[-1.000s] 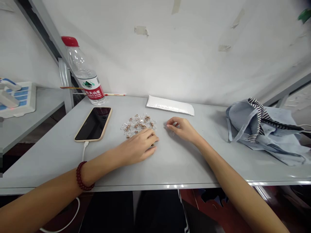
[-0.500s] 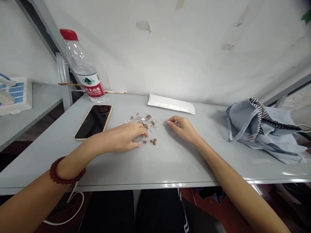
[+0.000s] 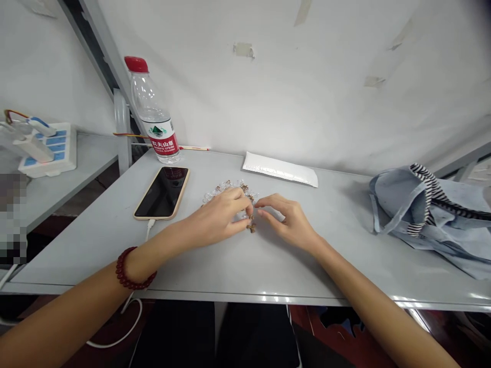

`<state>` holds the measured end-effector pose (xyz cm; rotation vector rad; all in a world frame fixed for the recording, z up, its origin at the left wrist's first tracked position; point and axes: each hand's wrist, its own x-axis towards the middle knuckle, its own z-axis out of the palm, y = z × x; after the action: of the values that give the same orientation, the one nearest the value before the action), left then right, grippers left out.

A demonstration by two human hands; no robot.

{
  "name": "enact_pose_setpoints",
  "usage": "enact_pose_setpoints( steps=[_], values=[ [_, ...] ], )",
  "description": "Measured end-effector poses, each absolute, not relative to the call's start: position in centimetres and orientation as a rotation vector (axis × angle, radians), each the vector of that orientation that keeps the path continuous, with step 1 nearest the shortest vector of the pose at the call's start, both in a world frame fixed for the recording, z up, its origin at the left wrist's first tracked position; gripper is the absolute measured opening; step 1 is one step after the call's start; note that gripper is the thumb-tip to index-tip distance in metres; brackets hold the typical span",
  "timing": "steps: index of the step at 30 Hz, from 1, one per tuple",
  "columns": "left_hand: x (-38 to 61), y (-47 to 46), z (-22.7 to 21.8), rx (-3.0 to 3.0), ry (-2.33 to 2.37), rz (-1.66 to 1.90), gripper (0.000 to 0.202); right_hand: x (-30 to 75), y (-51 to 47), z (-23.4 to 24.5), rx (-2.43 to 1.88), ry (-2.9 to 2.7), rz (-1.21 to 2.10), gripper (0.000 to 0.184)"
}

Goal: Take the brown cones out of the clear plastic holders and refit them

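Note:
A pile of small clear packets with brown bits [image 3: 226,190] lies on the grey table [image 3: 238,260], partly hidden behind my hands. My left hand [image 3: 220,219] curls over the near edge of the pile, fingers pinched on a clear packet. My right hand [image 3: 286,220] meets it from the right, thumb and forefinger pinched at the same spot. A few loose brown pieces [image 3: 251,227] lie on the table just below the fingertips. A red bead bracelet [image 3: 132,268] is on my left wrist.
A phone [image 3: 163,192] on a white cable lies left of the pile, a water bottle [image 3: 153,115] behind it. A white padded envelope [image 3: 280,169] sits by the wall. Crumpled denim and striped cloth [image 3: 429,214] covers the table's right. A power strip [image 3: 48,148] rests on the left desk.
My left hand lifted from the pile's left side and moved right. My right hand slid left, so both sets of fingertips now meet above the loose brown pieces. The view shifted slightly.

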<state>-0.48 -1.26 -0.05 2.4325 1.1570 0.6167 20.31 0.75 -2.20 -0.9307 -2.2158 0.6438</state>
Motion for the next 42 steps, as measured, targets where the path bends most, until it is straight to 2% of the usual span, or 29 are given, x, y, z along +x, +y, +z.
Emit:
enact_pose_setpoints(
  steps=[6,11,17,23,27,34,42],
  values=[
    [0.7,-1.6,-0.5,2.248,1.088,0.880,0.007,20.3,0.2,-1.0,-0.829,-1.955,1.323,0.028],
    [1.0,-1.3,-1.7,2.320,1.076,1.014,0.005,20.3,0.2,-1.2,-0.833,-1.802,1.538,0.023],
    [1.0,-0.6,-2.7,2.580,0.955,1.227,0.011,20.7,0.3,-1.2,-0.949,-1.754,1.502,0.018],
    [1.0,-0.6,-2.6,2.682,0.925,1.206,0.020,20.9,0.7,-1.1,-1.017,-1.841,1.420,0.022],
    [1.1,-1.2,-2.1,2.545,1.037,1.187,0.019,20.8,0.6,-0.9,-0.997,-1.923,1.342,0.019],
    [1.1,-1.3,-1.3,2.166,1.192,0.906,0.018,20.7,0.5,-0.9,-0.959,-2.061,1.166,0.016],
    [1.2,-1.4,-1.0,2.064,1.212,0.919,0.011,20.8,0.4,-0.6,-0.978,-2.115,1.034,0.014]
  ],
)
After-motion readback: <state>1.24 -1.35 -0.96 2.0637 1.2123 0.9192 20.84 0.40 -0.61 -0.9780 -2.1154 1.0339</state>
